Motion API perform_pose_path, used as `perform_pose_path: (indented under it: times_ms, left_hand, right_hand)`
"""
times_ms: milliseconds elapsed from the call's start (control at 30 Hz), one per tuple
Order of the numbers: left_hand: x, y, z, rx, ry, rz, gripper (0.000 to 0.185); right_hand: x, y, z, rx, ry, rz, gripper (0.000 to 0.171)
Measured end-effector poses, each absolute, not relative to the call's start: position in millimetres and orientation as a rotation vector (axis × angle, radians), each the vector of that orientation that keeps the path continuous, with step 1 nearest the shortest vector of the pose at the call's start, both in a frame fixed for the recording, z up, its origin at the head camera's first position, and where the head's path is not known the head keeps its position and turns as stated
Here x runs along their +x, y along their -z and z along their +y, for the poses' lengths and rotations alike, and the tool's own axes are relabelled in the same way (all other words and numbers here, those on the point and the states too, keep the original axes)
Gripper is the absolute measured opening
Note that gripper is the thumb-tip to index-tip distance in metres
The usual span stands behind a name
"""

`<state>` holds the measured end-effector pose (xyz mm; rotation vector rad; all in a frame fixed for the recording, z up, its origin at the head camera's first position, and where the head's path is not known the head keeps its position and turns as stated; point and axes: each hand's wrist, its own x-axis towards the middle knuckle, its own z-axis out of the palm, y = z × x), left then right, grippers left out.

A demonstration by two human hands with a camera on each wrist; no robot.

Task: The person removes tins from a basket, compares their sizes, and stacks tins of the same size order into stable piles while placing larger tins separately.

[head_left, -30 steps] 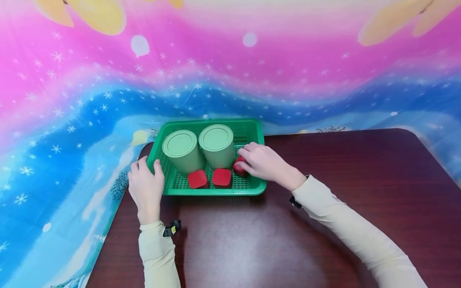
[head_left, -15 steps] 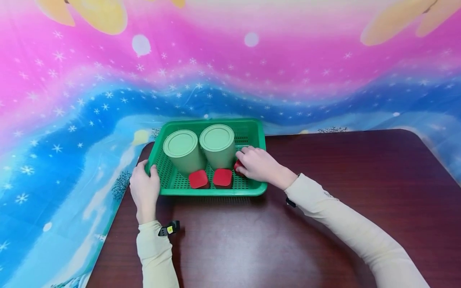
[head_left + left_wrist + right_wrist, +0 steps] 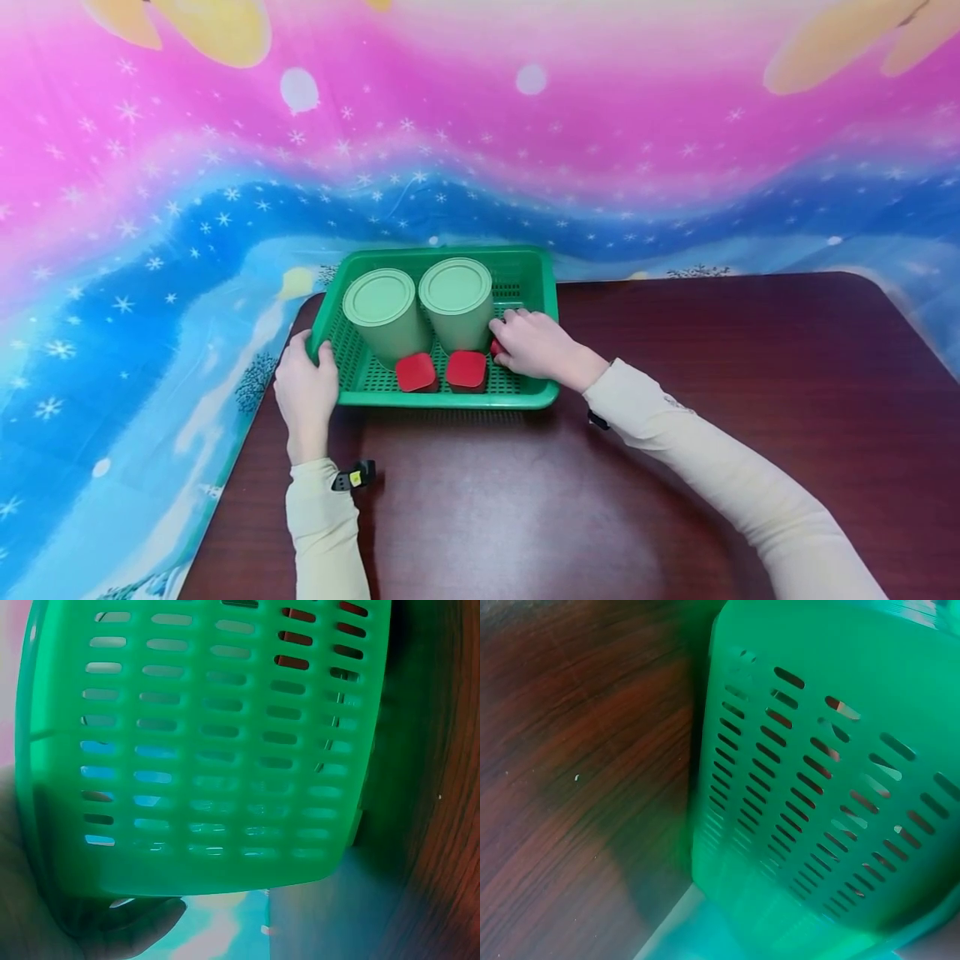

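A green plastic basket point(image 3: 450, 399) with slotted walls stands on the table near its far edge. My left hand point(image 3: 306, 398) grips the rim at its left end; in the left wrist view the thumb point(image 3: 146, 930) curls by the basket wall. Two pale green cylindrical canisters point(image 3: 379, 297) stand side by side inside. In front of them sit two red rounded-square blocks point(image 3: 466, 369). At the basket's right side my right hand point(image 3: 542, 346) holds a third red block point(image 3: 495, 347), mostly covered by the fingers. The right wrist view shows the basket's slotted wall point(image 3: 810, 787), not the grip.
The dark brown wooden table point(image 3: 480, 500) extends in front and to the right. A colourful snowflake-patterned cloth point(image 3: 480, 192) hangs close behind the basket and down the left side.
My right hand has shifted slightly left and lower in the basket, covering more of the third red block. The left hand keeps to the rim with small shifts; canisters and other blocks stay put.
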<state>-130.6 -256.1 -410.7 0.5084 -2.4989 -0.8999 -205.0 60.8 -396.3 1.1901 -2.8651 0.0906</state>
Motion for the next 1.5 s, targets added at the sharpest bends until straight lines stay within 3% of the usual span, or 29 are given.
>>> perform_pose_path:
  times_ms: [367,667,933,1500]
  left_hand:
    - [-135,409,-255,0.49,0.898,-2.505,0.046]
    - [-137,411,-252,0.474,0.911,-2.506,0.046]
    - [-136,412,-252,0.49,0.924,-2.517,0.046]
    - [-130,414,-257,0.497,0.895,-2.496,0.046]
  right_hand:
    - [-206,392,62,1.234,-0.023,-2.971,0.037]
    - [-206,391,68,1.242,-0.082,-2.982,0.034]
    - [-205,386,75,1.245,-0.404,-2.961,0.03]
    - [-188,359,111,1.045,-1.035,-2.753,0.04]
